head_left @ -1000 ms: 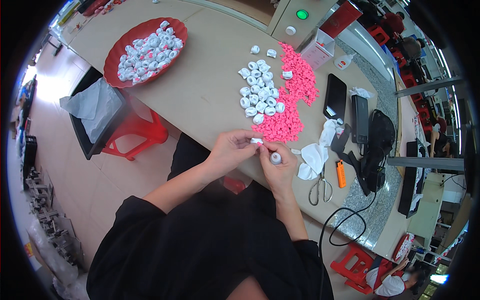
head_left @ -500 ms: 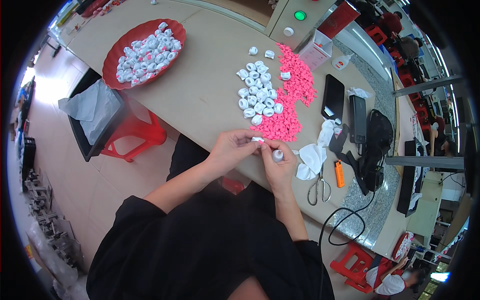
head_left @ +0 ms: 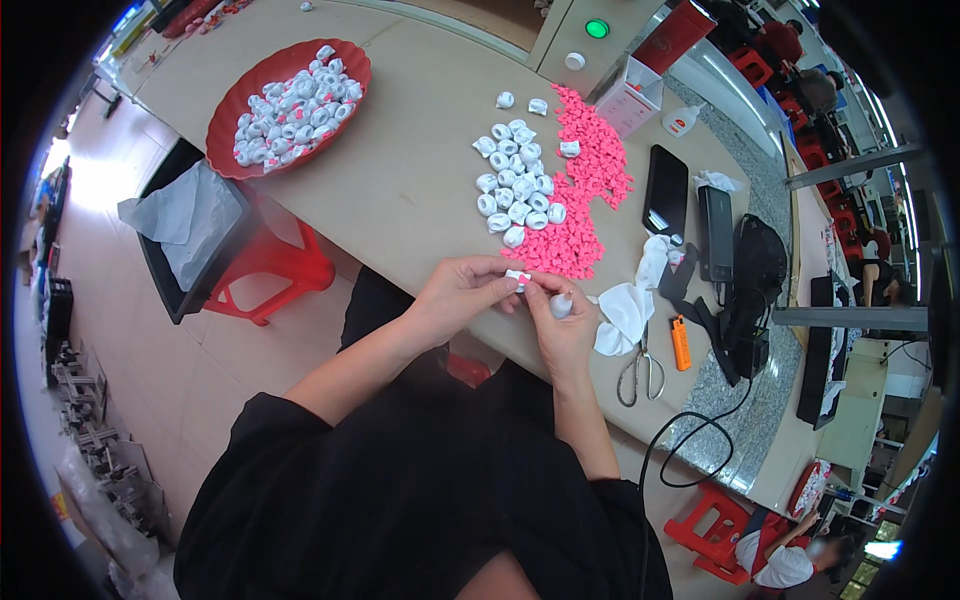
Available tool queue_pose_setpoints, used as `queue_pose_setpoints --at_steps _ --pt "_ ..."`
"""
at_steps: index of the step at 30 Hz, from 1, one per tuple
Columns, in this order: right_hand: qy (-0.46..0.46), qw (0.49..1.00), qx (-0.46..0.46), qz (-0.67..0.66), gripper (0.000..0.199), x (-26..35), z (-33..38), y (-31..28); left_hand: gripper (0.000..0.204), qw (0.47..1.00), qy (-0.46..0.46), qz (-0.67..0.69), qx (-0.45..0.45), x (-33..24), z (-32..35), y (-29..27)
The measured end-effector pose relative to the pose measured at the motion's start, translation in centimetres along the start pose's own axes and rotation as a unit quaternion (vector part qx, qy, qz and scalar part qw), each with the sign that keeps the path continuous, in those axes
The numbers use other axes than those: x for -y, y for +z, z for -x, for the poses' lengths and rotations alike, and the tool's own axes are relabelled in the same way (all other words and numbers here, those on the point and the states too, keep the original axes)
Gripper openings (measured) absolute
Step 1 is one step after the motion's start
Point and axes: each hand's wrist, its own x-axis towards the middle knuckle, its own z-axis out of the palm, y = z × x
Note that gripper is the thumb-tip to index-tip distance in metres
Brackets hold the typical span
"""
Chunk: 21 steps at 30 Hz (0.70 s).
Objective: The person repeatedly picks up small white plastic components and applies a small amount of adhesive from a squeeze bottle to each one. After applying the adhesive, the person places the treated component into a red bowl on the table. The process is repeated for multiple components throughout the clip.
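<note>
Between the fingertips of my left hand [head_left: 458, 295] is a small white ring-shaped piece [head_left: 517, 275], with a pink bow-like bit [head_left: 523, 285] on its side. My right hand [head_left: 566, 345] is closed around a small white squeeze bottle [head_left: 561, 306] with a narrow tip; its thumb and forefinger also touch the white piece. Just beyond my hands lies a cluster of similar white ring-shaped pieces [head_left: 520, 188]. Beside them spreads a heap of small pink bits [head_left: 592, 150], one white piece resting on it.
At far left, a red scalloped dish [head_left: 222, 118] holds many white pieces with pink bits. To the right lie scissors [head_left: 641, 378], an orange lighter [head_left: 681, 343], white cloth [head_left: 622, 320], a phone [head_left: 667, 190] and a black cable [head_left: 700, 415]. A bin [head_left: 160, 255] stands left beside a red stool [head_left: 300, 265].
Both hands stay together. The bottle in my right hand has tilted so its tip points up and right, and the white piece with its pink bit has turned more into view.
</note>
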Motion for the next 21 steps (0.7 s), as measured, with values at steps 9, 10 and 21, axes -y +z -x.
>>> queue_pose_setpoints --at_steps 9,10,21 --pt "-0.042 0.997 0.005 0.066 0.015 0.0 0.0 0.0 0.026 0.999 -0.007 0.032 -0.034 -0.3 -0.1 0.7" --pt "-0.056 0.995 0.000 0.083 0.015 -0.2 0.0 0.0 0.026 0.999 -0.004 0.033 -0.039 -0.3 -0.1 0.8" --pt "-0.204 0.945 -0.007 0.256 0.019 -0.4 -0.1 0.0 0.027 0.998 -0.025 0.010 -0.049 -0.3 -0.1 0.9"
